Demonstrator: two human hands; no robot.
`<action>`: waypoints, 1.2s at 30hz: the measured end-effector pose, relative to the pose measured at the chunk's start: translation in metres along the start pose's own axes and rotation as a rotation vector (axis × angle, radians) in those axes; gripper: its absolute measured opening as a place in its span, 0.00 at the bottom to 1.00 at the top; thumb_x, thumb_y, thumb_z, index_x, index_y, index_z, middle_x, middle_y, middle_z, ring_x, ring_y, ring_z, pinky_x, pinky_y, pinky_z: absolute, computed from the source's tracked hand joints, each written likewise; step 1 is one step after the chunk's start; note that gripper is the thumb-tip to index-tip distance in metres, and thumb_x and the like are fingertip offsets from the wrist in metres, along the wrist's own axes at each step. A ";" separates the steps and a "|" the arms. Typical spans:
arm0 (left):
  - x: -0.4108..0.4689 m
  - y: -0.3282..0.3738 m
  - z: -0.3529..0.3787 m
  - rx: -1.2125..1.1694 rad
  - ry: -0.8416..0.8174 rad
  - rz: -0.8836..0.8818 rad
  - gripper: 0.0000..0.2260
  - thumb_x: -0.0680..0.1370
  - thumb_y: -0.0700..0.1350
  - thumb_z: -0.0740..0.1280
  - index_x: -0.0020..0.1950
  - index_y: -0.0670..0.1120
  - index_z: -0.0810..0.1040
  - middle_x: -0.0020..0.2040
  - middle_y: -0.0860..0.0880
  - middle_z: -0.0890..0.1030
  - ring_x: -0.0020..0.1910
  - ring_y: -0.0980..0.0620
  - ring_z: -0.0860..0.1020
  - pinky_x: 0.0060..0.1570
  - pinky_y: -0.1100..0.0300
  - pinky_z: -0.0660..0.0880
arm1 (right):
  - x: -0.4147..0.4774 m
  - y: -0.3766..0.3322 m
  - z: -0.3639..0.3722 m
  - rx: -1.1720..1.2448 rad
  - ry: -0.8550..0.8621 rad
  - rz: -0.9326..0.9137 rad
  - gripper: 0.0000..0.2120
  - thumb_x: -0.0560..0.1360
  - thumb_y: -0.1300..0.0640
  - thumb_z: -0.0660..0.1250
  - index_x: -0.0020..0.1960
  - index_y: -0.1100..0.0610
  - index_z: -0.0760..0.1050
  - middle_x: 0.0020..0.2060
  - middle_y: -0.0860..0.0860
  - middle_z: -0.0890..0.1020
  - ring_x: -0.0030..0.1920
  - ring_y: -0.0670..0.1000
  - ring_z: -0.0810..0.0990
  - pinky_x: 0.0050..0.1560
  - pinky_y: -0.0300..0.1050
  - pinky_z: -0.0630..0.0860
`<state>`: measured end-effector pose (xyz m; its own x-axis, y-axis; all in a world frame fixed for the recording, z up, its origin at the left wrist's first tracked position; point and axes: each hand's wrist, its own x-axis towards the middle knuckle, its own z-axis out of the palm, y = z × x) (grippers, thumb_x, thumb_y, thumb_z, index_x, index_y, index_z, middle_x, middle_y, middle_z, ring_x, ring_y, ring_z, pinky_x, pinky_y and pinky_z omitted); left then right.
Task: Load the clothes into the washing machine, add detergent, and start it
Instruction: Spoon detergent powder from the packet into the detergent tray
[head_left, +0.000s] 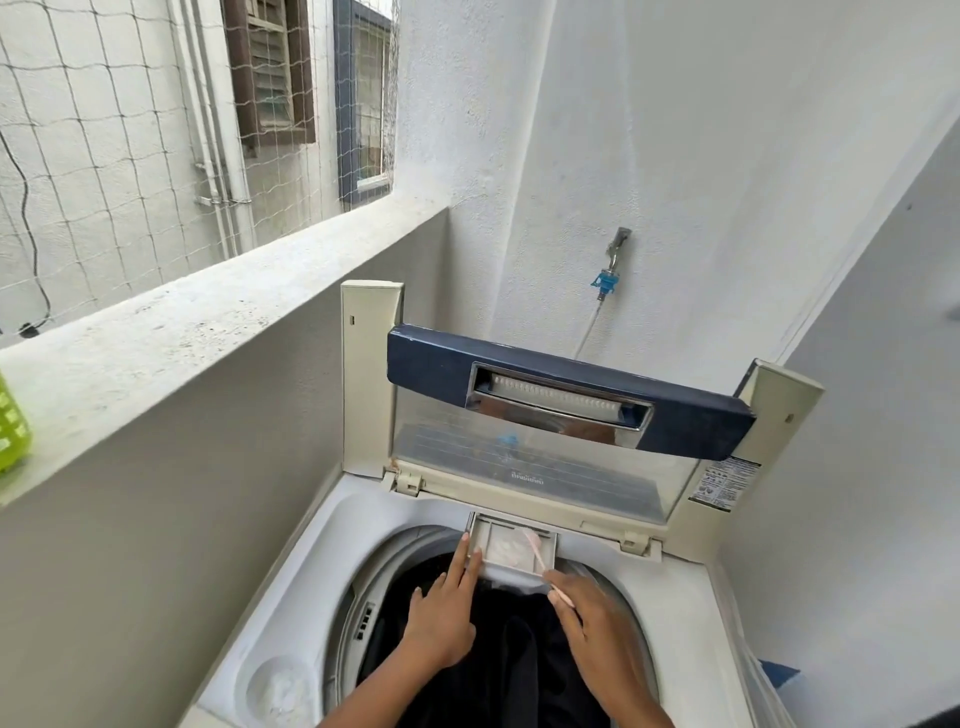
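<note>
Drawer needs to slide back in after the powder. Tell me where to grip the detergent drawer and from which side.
Hold the detergent drawer by its front lip, which juts out over the drum, coming from the front. The left hand already has fingers on its left front corner; its back end sits in the slot under the raised lid.

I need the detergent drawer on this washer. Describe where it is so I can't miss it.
Start at the top-loading washing machine with its lid propped open. Below the lid's hinge, at the drum opening's back rim, a small pale detergent drawer juts out over the dark clothes. It alone holds white powder, with the left hand touching its left edge.
</note>
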<state>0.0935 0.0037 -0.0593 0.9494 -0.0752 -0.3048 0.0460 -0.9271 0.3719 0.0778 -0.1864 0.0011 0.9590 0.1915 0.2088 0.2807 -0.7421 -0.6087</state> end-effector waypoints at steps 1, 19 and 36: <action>0.000 0.000 -0.001 -0.004 0.001 0.002 0.40 0.74 0.38 0.61 0.77 0.52 0.38 0.75 0.55 0.29 0.73 0.48 0.61 0.70 0.40 0.61 | -0.001 -0.003 0.001 -0.023 -0.009 -0.007 0.12 0.77 0.55 0.65 0.59 0.47 0.78 0.52 0.36 0.78 0.53 0.39 0.76 0.52 0.30 0.72; -0.030 -0.007 -0.057 -0.465 0.227 -0.001 0.24 0.75 0.40 0.61 0.72 0.50 0.67 0.73 0.51 0.68 0.68 0.54 0.71 0.65 0.62 0.68 | 0.008 -0.058 -0.044 0.923 0.290 0.424 0.07 0.80 0.59 0.58 0.50 0.56 0.75 0.38 0.57 0.84 0.30 0.50 0.82 0.26 0.38 0.76; -0.326 -0.056 -0.227 -0.646 1.109 -0.101 0.10 0.77 0.43 0.66 0.45 0.59 0.80 0.44 0.64 0.84 0.44 0.64 0.81 0.44 0.65 0.77 | 0.063 -0.326 -0.083 1.489 -0.206 0.005 0.12 0.79 0.57 0.59 0.39 0.60 0.74 0.21 0.52 0.79 0.20 0.46 0.75 0.22 0.34 0.71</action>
<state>-0.1484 0.1637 0.2187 0.6678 0.6170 0.4164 -0.0225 -0.5425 0.8398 0.0429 0.0144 0.2765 0.9130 0.3695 0.1733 -0.0627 0.5465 -0.8351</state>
